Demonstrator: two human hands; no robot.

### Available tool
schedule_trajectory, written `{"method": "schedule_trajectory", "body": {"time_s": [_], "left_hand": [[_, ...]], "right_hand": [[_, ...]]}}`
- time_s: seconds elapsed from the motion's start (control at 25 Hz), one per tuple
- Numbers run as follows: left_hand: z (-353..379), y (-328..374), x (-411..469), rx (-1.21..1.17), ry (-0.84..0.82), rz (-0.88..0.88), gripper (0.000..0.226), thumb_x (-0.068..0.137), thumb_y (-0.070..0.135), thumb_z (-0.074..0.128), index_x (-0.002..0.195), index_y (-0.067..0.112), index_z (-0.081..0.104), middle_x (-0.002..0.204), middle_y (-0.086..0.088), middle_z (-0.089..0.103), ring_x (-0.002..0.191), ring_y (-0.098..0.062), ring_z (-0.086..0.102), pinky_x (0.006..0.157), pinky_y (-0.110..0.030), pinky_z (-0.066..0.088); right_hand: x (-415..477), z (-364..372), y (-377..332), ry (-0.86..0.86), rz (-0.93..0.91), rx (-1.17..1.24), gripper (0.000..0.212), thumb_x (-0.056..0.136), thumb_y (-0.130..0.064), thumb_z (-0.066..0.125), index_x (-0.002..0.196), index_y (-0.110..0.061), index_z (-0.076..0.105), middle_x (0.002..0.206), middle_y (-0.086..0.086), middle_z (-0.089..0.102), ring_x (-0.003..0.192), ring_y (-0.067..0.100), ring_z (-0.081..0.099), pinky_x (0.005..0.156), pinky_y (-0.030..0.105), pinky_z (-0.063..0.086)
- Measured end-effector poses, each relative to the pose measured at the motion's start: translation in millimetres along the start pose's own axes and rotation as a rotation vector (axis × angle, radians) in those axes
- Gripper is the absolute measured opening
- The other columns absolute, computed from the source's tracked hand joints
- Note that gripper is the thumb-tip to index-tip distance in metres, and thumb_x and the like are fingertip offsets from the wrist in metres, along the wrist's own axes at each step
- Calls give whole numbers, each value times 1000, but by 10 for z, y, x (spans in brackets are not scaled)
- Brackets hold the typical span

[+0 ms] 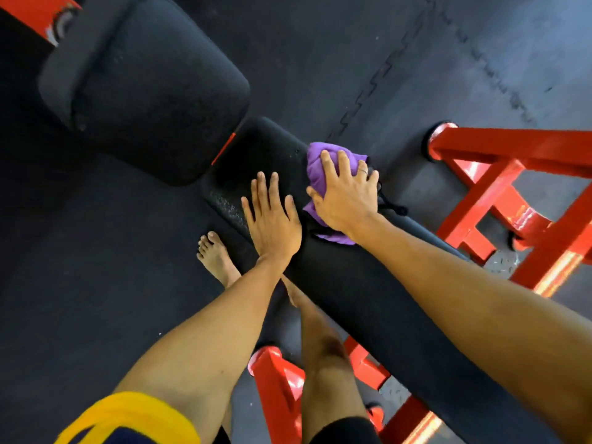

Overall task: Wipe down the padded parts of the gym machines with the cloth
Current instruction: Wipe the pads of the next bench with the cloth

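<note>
Now both hands sit on the black bench pad (352,299).
With fingers spread, the right hand (344,193) presses the purple cloth (315,169) onto the pad; the left hand (272,219) lies flat just beside it, fingers straight, near a red frame (499,174).

Floor (320,43): dark rubber matting, with a jigsaw seam (379,78) running away beyond the right hand (347,193). Red steel frame (519,144): right of that hand, glossy with reflections. I log a pale bluish sheen (544,33) far beyond it, possibly daylight.
</note>
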State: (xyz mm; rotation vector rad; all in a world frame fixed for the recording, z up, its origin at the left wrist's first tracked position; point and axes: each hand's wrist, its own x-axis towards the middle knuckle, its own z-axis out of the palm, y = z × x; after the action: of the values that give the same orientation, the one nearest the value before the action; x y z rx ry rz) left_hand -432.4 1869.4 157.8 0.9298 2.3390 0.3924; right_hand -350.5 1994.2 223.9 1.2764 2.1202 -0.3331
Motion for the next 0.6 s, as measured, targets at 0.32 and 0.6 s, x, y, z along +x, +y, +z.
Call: {"method": "schedule_trajectory", "body": {"time_s": [0.32,0.6], "left_hand": [[71,-11,-14,12,74,-22,61,101,40,24,159,25,29,169,0,20,156,-15,12,128,-45,8],[42,13,-23,-16,93,-26,57,103,39,29,158,23,32,167,0,25,156,-16,16,127,-47,12]], "right_hand": [[637,-276,-51,-95,-176,200,72,100,-62,42,161,-28,22,153,9,43,123,48,55,97,51,44],[35,-208,410,-10,-211,43,73,102,-60,42,162,-28,17,157,3,35,121,42,55,84,49,50]]}}
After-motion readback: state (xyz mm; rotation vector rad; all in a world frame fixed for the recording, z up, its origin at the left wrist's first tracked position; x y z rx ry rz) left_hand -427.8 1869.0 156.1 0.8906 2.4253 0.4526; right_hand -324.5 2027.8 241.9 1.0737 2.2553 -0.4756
